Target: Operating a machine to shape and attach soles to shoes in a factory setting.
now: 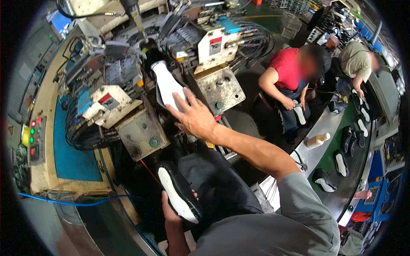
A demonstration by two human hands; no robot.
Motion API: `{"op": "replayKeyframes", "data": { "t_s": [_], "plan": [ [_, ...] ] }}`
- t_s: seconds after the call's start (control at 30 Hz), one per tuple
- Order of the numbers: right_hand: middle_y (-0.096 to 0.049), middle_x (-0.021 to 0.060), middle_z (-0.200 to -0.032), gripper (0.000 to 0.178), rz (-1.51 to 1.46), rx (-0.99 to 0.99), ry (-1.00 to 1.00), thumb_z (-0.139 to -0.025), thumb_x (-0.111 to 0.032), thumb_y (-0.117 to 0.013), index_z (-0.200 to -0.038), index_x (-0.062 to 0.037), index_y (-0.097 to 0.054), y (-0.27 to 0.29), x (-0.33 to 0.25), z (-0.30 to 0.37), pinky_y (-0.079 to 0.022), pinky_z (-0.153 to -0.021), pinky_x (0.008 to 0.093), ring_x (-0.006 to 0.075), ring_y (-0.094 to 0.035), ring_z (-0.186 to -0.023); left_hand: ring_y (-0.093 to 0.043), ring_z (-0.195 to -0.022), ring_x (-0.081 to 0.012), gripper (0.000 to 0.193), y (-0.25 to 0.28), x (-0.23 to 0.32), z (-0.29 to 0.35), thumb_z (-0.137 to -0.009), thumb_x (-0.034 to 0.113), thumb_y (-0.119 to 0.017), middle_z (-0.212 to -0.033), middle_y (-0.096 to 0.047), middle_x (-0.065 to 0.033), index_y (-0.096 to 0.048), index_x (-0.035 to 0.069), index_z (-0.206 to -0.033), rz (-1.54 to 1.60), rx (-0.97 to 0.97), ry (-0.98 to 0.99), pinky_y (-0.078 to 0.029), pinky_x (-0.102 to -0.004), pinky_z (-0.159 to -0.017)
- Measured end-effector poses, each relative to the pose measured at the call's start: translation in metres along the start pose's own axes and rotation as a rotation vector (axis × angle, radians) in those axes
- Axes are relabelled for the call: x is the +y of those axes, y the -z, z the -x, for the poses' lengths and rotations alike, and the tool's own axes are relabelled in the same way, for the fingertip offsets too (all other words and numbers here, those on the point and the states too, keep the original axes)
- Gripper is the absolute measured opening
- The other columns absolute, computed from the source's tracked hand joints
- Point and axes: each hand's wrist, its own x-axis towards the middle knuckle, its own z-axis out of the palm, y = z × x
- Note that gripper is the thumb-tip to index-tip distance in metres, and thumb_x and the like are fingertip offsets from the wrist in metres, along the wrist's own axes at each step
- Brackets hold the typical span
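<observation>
Low in the head view, my left hand [171, 213] is wrapped round a black shoe [177, 194] whose white sole faces up. Its thumb shows on the left edge and a fingertip on the right. Ahead, my right hand [194, 114] lies with fingers spread on the white sole [166, 85] of another dark shoe upper. That second piece sits sole up in the middle of a machine [147, 45], between its two side clamp units. The lower edge of this upper is partly hidden by my right hand.
Metal control boxes [220, 87] flank the machine centre. A panel with lit buttons [37, 141] stands at left. On the right, a conveyor [316, 158] carries several white-soled shoes and a pale bottle [318, 140]. A person in red [285, 66] holds a shoe; another person works beyond.
</observation>
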Motion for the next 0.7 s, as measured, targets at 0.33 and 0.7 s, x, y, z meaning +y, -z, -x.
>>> {"op": "replayKeyframes", "data": {
  "t_s": [0.33,0.7],
  "plan": [
    [-0.043,0.021,-0.163,0.07,-0.042,-0.007,-0.031,-0.091,-0.035,-0.08,-0.155,-0.0185,-0.056,-0.022,0.021,-0.077,-0.06,-0.102,0.063,0.0593,-0.034,-0.15,-0.073,-0.11,-0.0471,0.084,0.005,-0.003,-0.047,-0.11,0.068,-0.033,-0.127,-0.071,-0.0311,-0.048,-0.002,-0.155,-0.105,-0.069,0.093,-0.062,-0.0575,-0.097],
    [-0.049,0.0261,-0.159,0.059,-0.099,0.044,-0.074,-0.095,-0.028,-0.073,-0.152,-0.0164,-0.061,-0.031,0.049,-0.152,-0.06,-0.1,0.0632,0.064,-0.041,-0.147,-0.071,-0.116,-0.0439,0.082,0.005,0.016,-0.119,-0.112,0.064,-0.038,-0.133,-0.069,-0.0296,-0.044,-0.004,-0.158,-0.202,-0.127,0.102,-0.059,-0.056,-0.101]
  ]
}}
